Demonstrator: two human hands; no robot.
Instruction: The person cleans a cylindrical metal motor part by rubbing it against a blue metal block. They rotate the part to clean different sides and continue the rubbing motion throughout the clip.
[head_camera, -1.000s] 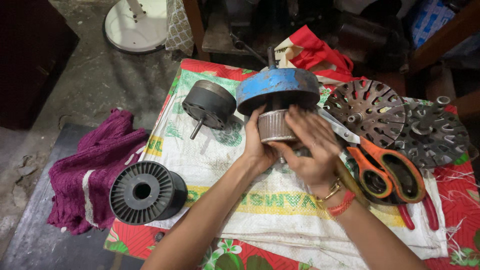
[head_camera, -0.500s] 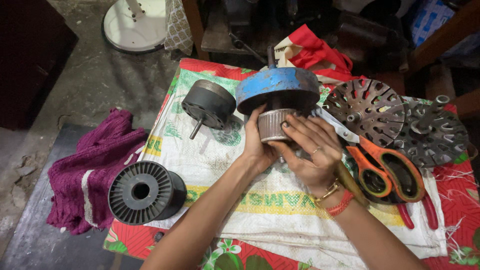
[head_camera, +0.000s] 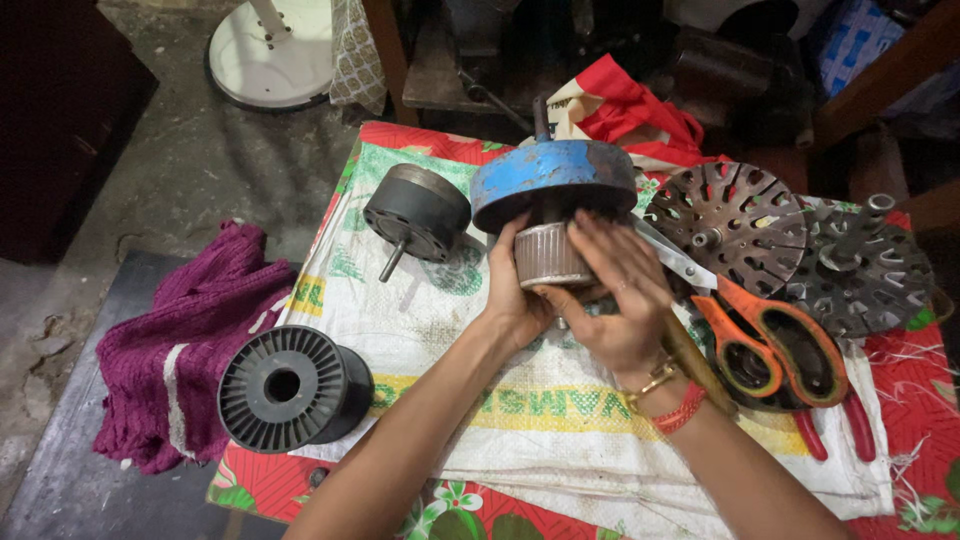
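Note:
A blue round metal motor housing (head_camera: 553, 181) with a ribbed grey rotor core (head_camera: 548, 256) under it stands at the middle of the low table. My left hand (head_camera: 510, 300) grips the left side of the core, thumb up against the housing's lower edge. My right hand (head_camera: 617, 295) wraps the core's right and front side with fingers spread. Both hands hold the part just above the white woven sack (head_camera: 560, 400) that covers the table.
A dark grey motor part with a shaft (head_camera: 415, 212) lies left of the housing. A black plastic spool (head_camera: 290, 388) sits at the front left, beside a maroon cloth (head_camera: 175, 340). Orange-handled scissors (head_camera: 765, 335), red-handled pliers and two perforated metal discs (head_camera: 738, 218) lie to the right.
My right hand has shifted over the core, fingers sliding from its front toward the right side. The housing has stayed in place.

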